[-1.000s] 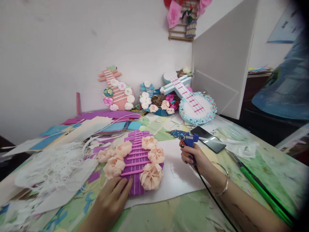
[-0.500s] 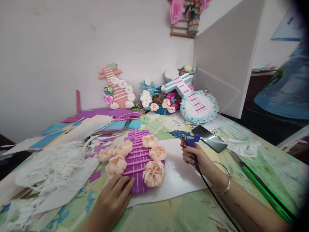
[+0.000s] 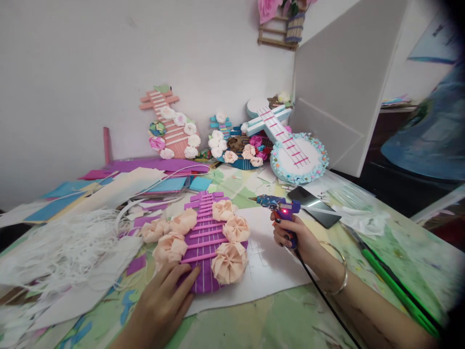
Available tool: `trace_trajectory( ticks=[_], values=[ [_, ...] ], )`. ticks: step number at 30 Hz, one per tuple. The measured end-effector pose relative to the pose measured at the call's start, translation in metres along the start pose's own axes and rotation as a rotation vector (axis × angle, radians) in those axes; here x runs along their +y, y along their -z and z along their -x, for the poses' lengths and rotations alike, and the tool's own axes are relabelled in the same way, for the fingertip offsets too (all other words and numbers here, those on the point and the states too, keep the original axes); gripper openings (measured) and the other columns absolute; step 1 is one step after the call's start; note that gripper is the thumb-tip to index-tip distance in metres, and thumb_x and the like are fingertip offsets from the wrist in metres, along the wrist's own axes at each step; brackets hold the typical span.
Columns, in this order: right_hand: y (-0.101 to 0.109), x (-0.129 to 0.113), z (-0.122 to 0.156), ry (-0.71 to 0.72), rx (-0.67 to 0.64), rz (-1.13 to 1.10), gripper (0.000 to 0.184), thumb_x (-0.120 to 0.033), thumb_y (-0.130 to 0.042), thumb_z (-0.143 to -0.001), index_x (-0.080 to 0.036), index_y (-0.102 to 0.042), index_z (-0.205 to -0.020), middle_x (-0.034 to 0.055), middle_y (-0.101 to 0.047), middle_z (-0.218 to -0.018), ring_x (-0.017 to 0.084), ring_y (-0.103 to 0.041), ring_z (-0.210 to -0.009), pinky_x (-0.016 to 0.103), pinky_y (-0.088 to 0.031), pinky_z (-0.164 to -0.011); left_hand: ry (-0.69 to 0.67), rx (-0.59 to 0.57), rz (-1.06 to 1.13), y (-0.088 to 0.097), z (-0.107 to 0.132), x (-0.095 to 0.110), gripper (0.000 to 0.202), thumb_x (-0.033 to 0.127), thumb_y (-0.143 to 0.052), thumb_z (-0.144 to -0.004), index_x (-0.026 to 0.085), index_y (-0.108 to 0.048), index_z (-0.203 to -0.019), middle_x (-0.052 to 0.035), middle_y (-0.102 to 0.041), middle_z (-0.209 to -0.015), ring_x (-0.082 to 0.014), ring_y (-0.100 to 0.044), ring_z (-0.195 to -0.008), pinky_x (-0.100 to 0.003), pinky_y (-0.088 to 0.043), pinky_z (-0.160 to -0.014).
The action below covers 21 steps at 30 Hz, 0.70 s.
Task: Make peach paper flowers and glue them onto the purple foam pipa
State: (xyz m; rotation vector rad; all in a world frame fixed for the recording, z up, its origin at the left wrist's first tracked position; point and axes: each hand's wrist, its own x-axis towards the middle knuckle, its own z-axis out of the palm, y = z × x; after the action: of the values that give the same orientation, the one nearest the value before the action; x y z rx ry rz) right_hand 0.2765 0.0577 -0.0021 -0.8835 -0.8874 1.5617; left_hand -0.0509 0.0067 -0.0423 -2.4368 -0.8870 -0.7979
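Observation:
A purple paper lute-shaped craft (image 3: 203, 283) lies in front of me, with pink bars and pale strings across it. Peach paper flowers (image 3: 229, 263) sit along both its sides. My left hand (image 3: 163, 295) rests on its lower left edge, fingers stretched over the purple body beside a flower; the thumb is hidden. To the right, my right hand (image 3: 290, 232) is closed round the handle of a blue glue gun (image 3: 278, 204). A red light glows on the gun. Its nozzle points left, above the white sheet (image 3: 271, 261) and apart from the flowers.
White paper shreds (image 3: 69, 247) heap at left beside coloured sheets (image 3: 54, 208). Finished instrument crafts (image 3: 300, 157) lean at the back. A phone (image 3: 316, 208), crumpled tissue (image 3: 365, 220) and a green-handled tool (image 3: 395, 283) lie at right. The gun's black cord (image 3: 323, 295) runs toward me.
The view has shifted slightly, so the craft and my left hand appear a little further left. The red light on the glue gun now shows. Both hands keep much the same pose.

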Motion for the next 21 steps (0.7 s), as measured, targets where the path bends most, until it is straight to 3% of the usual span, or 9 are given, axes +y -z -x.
trace_trajectory(
  ticks=[15,21],
  values=[
    [0.0,0.003,0.001,0.009,-0.016,0.034,0.017,-0.021,-0.062,-0.07,-0.016,-0.054,-0.084,-0.0105,-0.035,-0.043,0.004,-0.033,-0.033,0.021,-0.027,-0.042,0.007,-0.004,0.006,-0.002,0.002,0.0,0.028,0.011,-0.053,-0.085,0.011,-0.061,-0.112,-0.0137,-0.059,-0.102,-0.0274,-0.055,-0.1,-0.04,-0.047,-0.086],
    [-0.004,0.003,0.005,0.009,-0.012,0.137,0.019,-0.031,-0.064,-0.074,-0.017,-0.052,-0.073,-0.0064,-0.042,-0.041,0.008,-0.041,-0.033,0.023,-0.029,-0.04,0.058,-0.022,-0.039,-0.001,-0.002,-0.01,0.03,0.01,-0.053,-0.083,0.011,-0.06,-0.112,-0.0146,-0.06,-0.101,-0.0279,-0.057,-0.096,-0.045,-0.049,-0.084]
  ],
)
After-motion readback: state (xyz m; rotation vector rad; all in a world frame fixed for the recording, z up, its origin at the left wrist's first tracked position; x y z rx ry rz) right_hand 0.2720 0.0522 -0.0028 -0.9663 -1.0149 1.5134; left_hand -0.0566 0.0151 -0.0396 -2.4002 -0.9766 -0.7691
